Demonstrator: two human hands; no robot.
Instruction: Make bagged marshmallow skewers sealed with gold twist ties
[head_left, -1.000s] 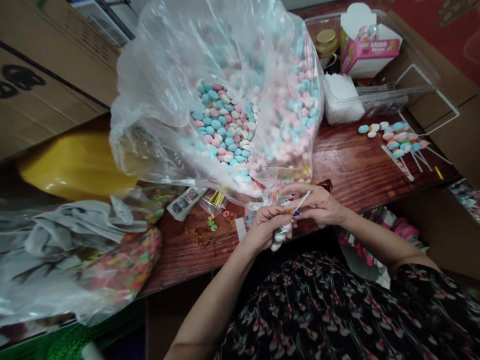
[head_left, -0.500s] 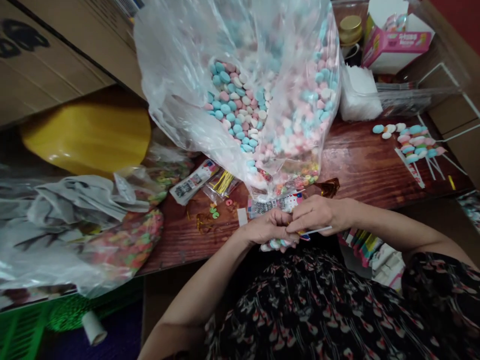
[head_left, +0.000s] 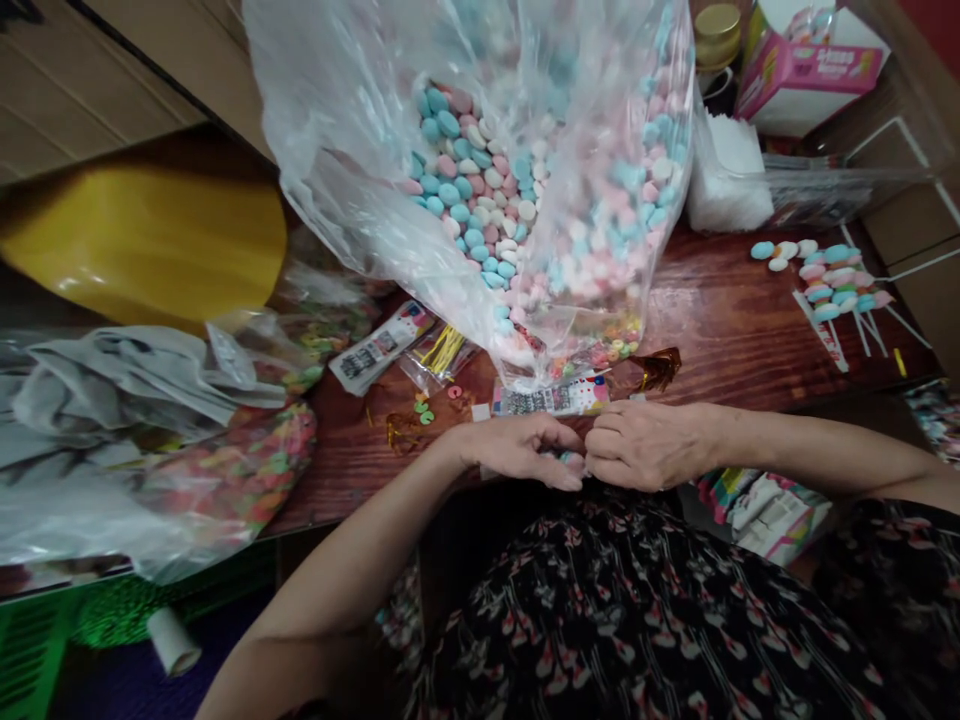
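Observation:
My left hand point(head_left: 525, 450) and my right hand point(head_left: 645, 445) meet at the near edge of a dark wooden table point(head_left: 720, 330), both with fingers curled in. A few pastel candies point(head_left: 570, 459) peek out between them, gripped by the left hand. The white stick seen earlier is hidden now; what the right hand pinches does not show. Just beyond the hands stands a big clear plastic bag point(head_left: 480, 160) full of blue, pink and white candies.
Finished candy sticks point(head_left: 832, 285) lie at the right. A pink box point(head_left: 802, 75) and a gold-lidded jar point(head_left: 716, 30) stand behind. A bag of multicoloured candies point(head_left: 225, 470), grey plastic and a yellow object point(head_left: 142, 245) fill the left. Printed wrappers point(head_left: 555, 398) lie before the big bag.
The hands have dropped lower toward my lap and closed tighter together. The white stick that stuck out of the right hand is no longer visible. The camera has tilted down.

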